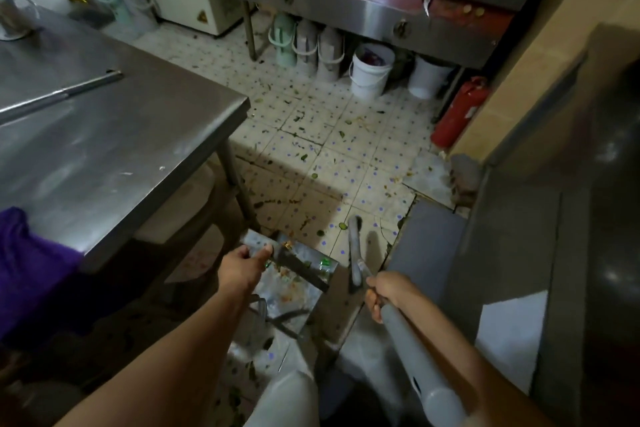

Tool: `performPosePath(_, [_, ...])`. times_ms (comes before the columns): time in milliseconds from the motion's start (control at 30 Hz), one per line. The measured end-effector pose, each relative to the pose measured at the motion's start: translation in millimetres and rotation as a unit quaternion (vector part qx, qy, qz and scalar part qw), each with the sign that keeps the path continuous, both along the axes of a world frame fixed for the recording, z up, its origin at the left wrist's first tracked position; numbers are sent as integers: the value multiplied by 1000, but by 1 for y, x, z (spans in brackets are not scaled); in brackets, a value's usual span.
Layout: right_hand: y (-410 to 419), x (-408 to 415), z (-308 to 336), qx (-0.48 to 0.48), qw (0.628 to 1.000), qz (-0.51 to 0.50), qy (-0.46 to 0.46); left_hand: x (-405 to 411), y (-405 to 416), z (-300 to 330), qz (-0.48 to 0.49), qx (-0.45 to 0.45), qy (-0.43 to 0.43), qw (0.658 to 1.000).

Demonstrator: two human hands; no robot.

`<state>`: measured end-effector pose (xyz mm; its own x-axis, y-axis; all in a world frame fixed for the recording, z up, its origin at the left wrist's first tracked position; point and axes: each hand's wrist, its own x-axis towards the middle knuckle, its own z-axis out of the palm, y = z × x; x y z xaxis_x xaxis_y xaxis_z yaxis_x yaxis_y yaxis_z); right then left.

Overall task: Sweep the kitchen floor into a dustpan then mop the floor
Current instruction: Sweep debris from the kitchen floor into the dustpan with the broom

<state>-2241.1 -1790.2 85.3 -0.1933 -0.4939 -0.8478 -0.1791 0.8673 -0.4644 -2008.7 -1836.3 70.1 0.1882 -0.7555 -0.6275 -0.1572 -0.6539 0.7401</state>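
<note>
Head view shows your two bare forearms reaching forward and down. Your right hand (386, 291) is curled around a thick grey plastic handle (415, 354); this handle runs from the lower edge of the picture up through your fist. Just beyond your right fingers a thin grey stick (355, 250) goes on toward the floor, and I cannot tell what is at its far end. Your left hand (244, 265) pinches, with the thumb on top, the near edge of a shiny metal dustpan (294, 295). The dustpan lies between your two hands and a little below them, and it has orange and green scraps inside.

To the left of your left hand stands a stainless steel table (114, 142), and a long metal rod (65, 92) lies on its top. A purple cloth (31, 263) hangs at the near left side of it. To the right of your right hand there is a dark steel cabinet (554, 218).

Ahead of both hands is the pale tiled floor with blue dots (346, 135), and green leaf pieces and other dirt are spread over it. Further, on the right, a red fire extinguisher (460, 111) leans by the wall. Farthest from your hands is a steel cooking range with a red front panel (363, 0). Under it stand a white plastic bucket (370, 71) and several pale jugs (304, 45).
</note>
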Motion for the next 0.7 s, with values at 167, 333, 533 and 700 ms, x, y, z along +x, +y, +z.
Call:
performPosePath(167, [-84,-23,-6,-7,1000,23,19,-22,-63,-4,35,1,27,999])
performPosePath(333, [-180,-35,-15,29,996,66,58,-44,-124,-17,49,23,48,997])
performPosePath(533, [-255,-57,-3,-11,995,93,27,-70,-178,-10,83,28,59,994])
performPosePath(700, [-315,-64,4,-20,988,150,32,-88,-214,4,112,19,67,991])
